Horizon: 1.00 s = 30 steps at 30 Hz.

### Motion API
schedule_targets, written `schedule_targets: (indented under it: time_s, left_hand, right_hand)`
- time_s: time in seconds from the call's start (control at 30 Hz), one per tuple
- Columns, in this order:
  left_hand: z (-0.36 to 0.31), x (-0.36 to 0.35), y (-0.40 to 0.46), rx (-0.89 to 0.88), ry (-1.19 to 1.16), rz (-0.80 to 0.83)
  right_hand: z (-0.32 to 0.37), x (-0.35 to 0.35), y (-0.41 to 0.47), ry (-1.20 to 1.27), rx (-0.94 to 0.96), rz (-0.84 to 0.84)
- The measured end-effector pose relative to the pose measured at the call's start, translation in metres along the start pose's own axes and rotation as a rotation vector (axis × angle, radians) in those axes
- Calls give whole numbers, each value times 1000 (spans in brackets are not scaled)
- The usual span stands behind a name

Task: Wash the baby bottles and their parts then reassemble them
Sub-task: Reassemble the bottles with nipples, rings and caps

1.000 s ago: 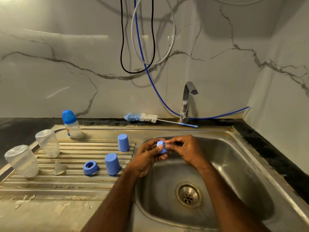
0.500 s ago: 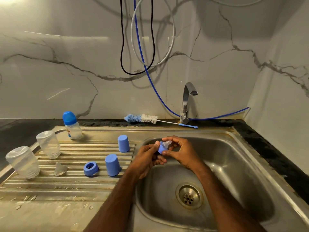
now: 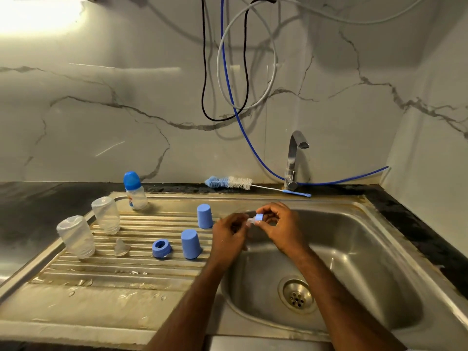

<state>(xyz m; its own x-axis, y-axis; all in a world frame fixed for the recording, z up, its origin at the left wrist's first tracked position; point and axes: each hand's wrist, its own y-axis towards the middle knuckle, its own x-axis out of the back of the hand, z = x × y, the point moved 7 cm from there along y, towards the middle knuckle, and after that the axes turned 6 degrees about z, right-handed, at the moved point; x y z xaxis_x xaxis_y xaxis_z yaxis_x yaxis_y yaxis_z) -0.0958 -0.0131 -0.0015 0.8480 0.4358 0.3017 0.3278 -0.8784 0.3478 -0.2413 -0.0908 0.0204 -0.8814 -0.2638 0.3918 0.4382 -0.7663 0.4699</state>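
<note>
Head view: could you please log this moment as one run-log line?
right hand: holds blue collar ring | left hand: fitting clear teat | over sink

Taking the sink basin (image 3: 354,249) as landmark, its floor lies bare around the drain (image 3: 297,296), with the tap (image 3: 295,158) rising behind its back rim. Left of the basin the drainboard (image 3: 114,274) is crowded along its far half: 2 blue caps (image 3: 204,216), 1 blue ring (image 3: 161,248), 1 clear teat (image 3: 121,248), 2 upturned clear bottles (image 3: 76,236) and 1 capped bottle (image 3: 134,191), with narrow gaps between. The near strip of the drainboard holds only water drops, and a bottle brush (image 3: 229,182) lies behind the basin's back-left corner.
</note>
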Motion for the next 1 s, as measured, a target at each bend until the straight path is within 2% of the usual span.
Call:
schedule_targets:
  time_s: [0.07,0.23,0.37,0.5,0.6,0.77,0.9,1.0]
  left_hand:
    - [-2,-3,-9,-1,-67,87]
    - [-6,8,-17,47,-106,6]
    - [-15,22,-13,54,-13,-10]
    - [-38,53,-2,-34,85,-54]
    - [-54,79,5,-58,147,-37]
    - [-73,145,14,-139,246,-80]
    - [-65,237,23,-96,524,-250]
    - [-47,301,34,82,755,-300]
  right_hand:
    - [4,-7,-4,62,-12,16]
    - [0,-10,-10,384,-164,-58]
    - [13,-13,-10,553,-154,-68]
    - [31,-31,-4,459,-122,81]
    - [50,-57,0,259,-82,245]
    - [96,-99,24,38,44,220]
    - [122,-141,44,-52,57,272]
    - [137,-171,55,-90,67,306]
